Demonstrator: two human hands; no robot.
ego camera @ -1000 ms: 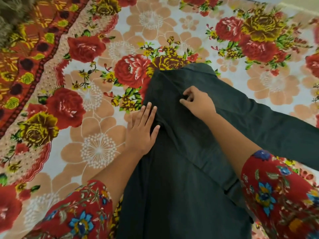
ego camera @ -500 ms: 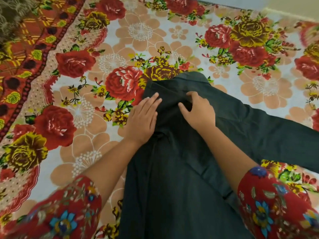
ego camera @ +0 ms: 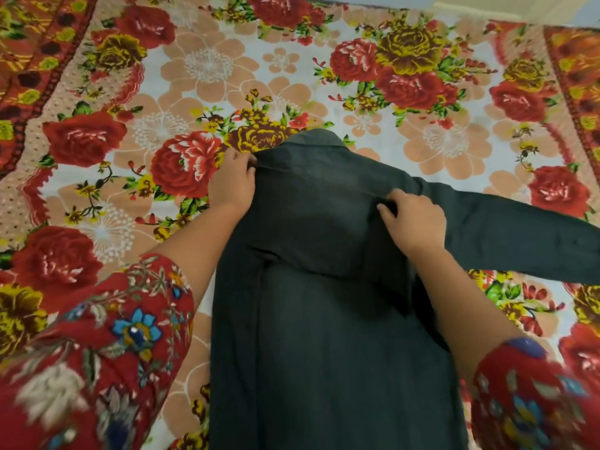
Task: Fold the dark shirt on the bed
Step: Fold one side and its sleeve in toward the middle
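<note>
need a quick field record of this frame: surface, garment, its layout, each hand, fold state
surface: bed cover with a red, yellow and peach flower print
garment: dark shirt, lying flat, collar end away from the person
sleeve: one sleeve stretched out to the person's right; the other is not visible
left hand: pinching the shirt's left shoulder edge
right hand: pinching cloth at the right shoulder, near the base of the sleeve
fold state: a flap appears laid across the chest; fold not finished
clothing: red flowered sleeves on both arms

Left hand (ego camera: 231,186), right hand (ego camera: 414,222) pinching.
</note>
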